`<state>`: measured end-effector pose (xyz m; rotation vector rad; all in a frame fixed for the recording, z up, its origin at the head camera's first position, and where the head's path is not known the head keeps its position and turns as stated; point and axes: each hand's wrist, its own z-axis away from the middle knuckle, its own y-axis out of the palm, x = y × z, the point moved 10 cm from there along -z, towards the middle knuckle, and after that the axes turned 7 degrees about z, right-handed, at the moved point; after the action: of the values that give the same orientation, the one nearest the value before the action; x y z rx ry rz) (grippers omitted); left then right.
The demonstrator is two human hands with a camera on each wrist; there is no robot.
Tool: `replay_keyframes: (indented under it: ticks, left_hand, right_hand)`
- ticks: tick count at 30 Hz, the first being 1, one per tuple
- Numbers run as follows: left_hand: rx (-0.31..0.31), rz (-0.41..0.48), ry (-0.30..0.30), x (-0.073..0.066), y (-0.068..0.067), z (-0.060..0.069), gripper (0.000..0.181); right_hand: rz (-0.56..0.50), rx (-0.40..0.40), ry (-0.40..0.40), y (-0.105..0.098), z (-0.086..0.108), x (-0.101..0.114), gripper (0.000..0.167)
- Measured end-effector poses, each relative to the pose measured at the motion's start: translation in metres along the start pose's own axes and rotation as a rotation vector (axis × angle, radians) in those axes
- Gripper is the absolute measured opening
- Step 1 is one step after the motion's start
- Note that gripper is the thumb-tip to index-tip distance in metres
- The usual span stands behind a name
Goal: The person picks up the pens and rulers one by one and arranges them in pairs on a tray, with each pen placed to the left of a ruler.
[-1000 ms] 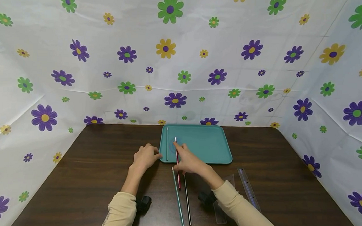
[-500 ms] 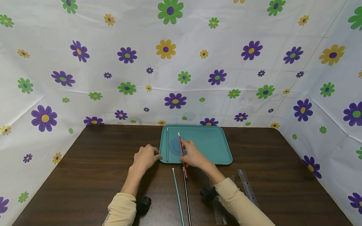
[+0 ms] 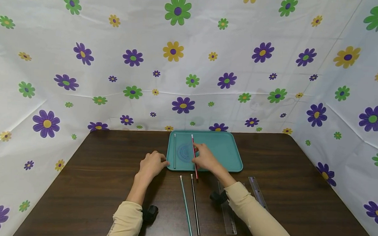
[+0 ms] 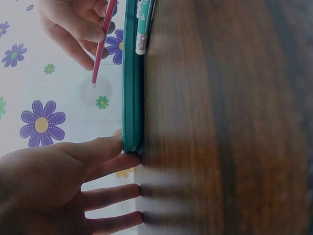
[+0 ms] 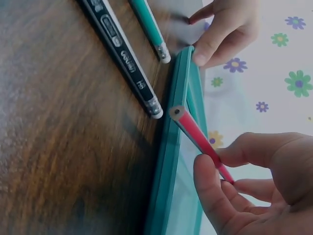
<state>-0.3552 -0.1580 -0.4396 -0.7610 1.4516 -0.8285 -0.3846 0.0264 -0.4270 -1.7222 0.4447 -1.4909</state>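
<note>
Head view: the right hand (image 3: 204, 158) holds a red pencil (image 3: 194, 154) over the tray (image 3: 222, 149). Left wrist: the left hand (image 4: 54, 171) pinches the tray's corner, probably steadying it, other fingers apart. Right wrist: fingers clamp the red pencil near mid-length, likely for balance.

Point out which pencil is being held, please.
The red pencil, pinched in the right hand, partly over the tray. The black pencil and teal pencil lie on the table; a fourth pencil lies in the tray.
</note>
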Motion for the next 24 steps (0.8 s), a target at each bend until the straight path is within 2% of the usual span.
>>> replay_keyframes:
  ticks: [10,24]
  left_hand:
    - [-0.001,0.0,-0.003,-0.002,-0.002,0.0,0.033]
    - [0.005,-0.007,-0.008,-0.002,0.0,-0.001,0.032]
  right_hand:
    - [-0.1,-0.12,0.007,-0.012,-0.005,-0.01,0.06]
    - [-0.083,-0.107,0.054,-0.006,-0.02,-0.019,0.054]
